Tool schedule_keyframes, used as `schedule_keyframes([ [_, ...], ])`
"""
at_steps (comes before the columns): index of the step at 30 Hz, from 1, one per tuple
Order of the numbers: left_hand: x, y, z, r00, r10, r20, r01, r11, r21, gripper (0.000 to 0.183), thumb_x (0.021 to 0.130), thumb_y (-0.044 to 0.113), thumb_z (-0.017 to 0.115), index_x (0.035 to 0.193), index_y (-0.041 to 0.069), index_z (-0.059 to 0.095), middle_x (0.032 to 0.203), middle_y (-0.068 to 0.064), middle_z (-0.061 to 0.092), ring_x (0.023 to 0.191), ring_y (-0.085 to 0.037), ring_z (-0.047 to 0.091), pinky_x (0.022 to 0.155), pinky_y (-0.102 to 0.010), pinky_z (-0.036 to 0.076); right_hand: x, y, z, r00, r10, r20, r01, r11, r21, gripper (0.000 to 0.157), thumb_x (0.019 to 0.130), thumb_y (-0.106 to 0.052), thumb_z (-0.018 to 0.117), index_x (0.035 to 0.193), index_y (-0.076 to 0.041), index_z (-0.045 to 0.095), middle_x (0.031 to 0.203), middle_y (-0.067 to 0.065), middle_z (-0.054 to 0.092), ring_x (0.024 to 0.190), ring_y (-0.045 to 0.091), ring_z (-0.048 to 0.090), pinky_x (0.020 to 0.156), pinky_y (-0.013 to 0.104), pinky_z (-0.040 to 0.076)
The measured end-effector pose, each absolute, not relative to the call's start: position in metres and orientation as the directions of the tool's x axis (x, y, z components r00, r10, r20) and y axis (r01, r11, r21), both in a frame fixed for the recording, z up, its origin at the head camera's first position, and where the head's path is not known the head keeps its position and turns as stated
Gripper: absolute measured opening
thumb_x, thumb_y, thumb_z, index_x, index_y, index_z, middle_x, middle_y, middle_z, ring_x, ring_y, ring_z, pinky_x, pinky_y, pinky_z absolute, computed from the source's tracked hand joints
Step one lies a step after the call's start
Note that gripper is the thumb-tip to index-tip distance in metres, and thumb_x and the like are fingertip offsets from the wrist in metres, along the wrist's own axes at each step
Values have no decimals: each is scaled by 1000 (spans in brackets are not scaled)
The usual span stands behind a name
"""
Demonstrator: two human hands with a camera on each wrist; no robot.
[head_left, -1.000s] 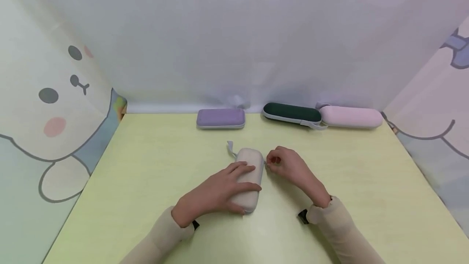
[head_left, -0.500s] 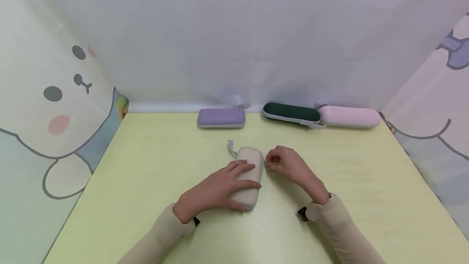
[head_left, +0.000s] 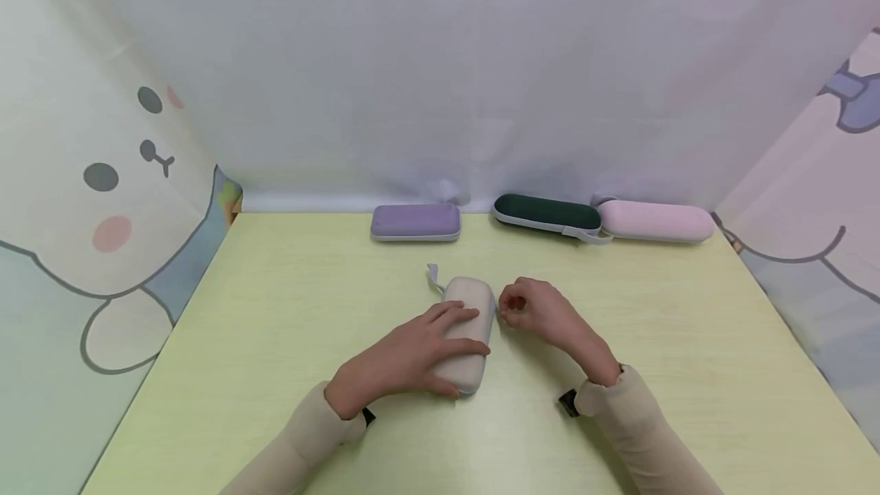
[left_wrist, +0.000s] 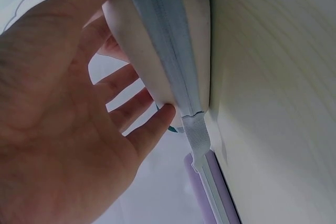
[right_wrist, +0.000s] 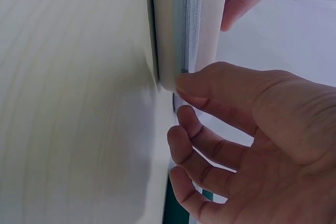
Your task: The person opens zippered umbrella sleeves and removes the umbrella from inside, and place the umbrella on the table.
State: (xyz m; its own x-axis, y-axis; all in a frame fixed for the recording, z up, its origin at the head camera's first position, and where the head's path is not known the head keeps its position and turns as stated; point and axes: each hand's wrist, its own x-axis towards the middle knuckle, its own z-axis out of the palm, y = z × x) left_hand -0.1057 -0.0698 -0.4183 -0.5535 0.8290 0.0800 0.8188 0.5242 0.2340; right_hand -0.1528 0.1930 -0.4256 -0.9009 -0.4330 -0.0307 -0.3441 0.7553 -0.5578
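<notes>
A cream zippered case (head_left: 469, 295) with rounded corners lies lengthwise on the table in the head view. My left hand (head_left: 412, 354) holds it from above, fingers spread over the lid and thumb at its near end. In the left wrist view, the grey zip band (left_wrist: 168, 35) runs along the case's side to a fabric loop (left_wrist: 197, 136). My right hand (head_left: 546, 315) is at the case's far right edge. There, in the right wrist view, its thumb and index finger pinch at the end of the zip (right_wrist: 186, 40); the pull itself is hidden by the fingertips.
Along the table's back edge lie a purple case (head_left: 415, 223), a dark green case (head_left: 546, 211) and a pink case (head_left: 656, 221). The green and pink ones touch or nearly touch. Behind the pale yellow table (head_left: 275, 289) hangs a whitish curtain (head_left: 440, 82).
My right hand has shifted very slightly toward me along the case's right edge. The case and my left hand have stayed in place.
</notes>
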Motion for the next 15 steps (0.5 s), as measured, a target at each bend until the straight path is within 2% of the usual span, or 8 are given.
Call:
schedule_keyframes([
  [3,-106,-70,-418,-550,830,89,823,521,228,59,80,55,75,134,40,56,155,-3,38,145,-24,31,107,-38,45,-152,192,-425,-897,-441,-26,-354,754,-553,8,83,-10,70,82,-18,70,80,-6,61,78,11,53,75,28,46],
  [15,-105,-70,-418,-545,832,103,828,515,220,59,79,55,75,133,39,57,154,-4,39,144,-25,33,106,-37,46,-148,191,-420,-882,-467,-57,-362,751,-553,8,82,-10,71,83,-17,71,81,-7,61,77,10,53,75,28,46],
])
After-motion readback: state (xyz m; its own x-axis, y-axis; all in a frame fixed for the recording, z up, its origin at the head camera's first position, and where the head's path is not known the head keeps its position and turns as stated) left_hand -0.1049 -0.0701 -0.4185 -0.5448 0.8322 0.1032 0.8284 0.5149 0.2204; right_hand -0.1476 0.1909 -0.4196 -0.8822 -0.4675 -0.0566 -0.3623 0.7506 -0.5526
